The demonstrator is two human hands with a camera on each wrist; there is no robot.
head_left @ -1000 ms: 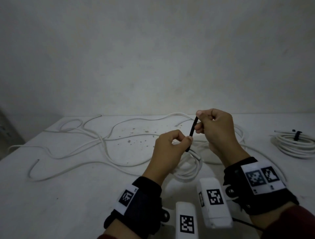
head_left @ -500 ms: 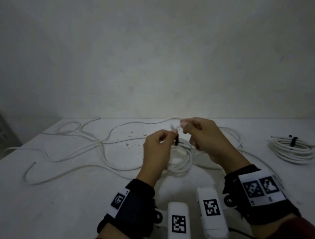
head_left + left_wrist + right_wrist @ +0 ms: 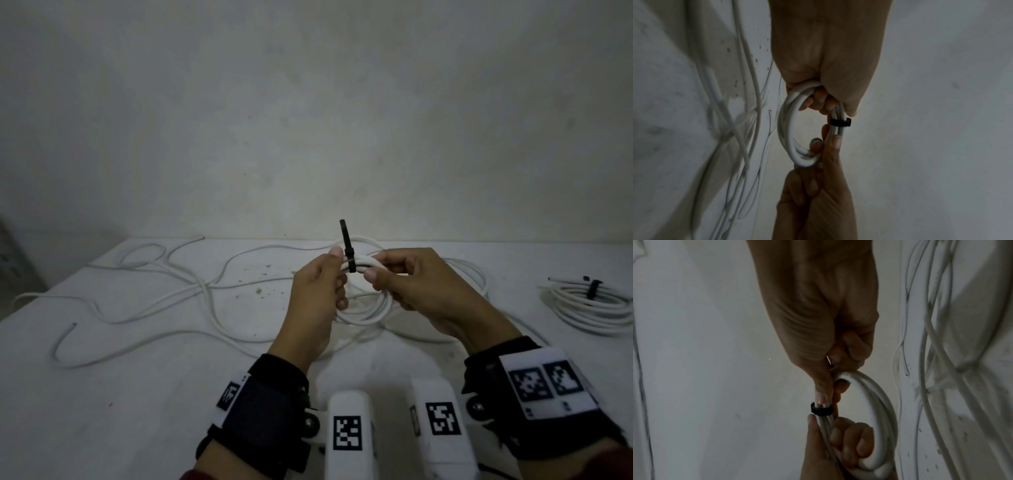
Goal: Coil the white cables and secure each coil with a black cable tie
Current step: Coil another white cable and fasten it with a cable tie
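A small white cable coil is gripped by both hands above the table. My left hand curls round its left side, and my right hand pinches the strands just right of it. Between the hands a black cable tie is wrapped round the bundled strands, its tail standing straight up. The left wrist view shows the tie tight round the coil. The right wrist view shows the same tie on the coil, between the two thumbs.
A second white coil with its own black tie lies at the right table edge. Loose white cables sprawl over the left and middle of the white table. A plain wall stands behind.
A second ago the hands held the black tie stretched between them above the coil. Now the tie is wrapped round the coil's strands, tail up, and both hands grip the coil.
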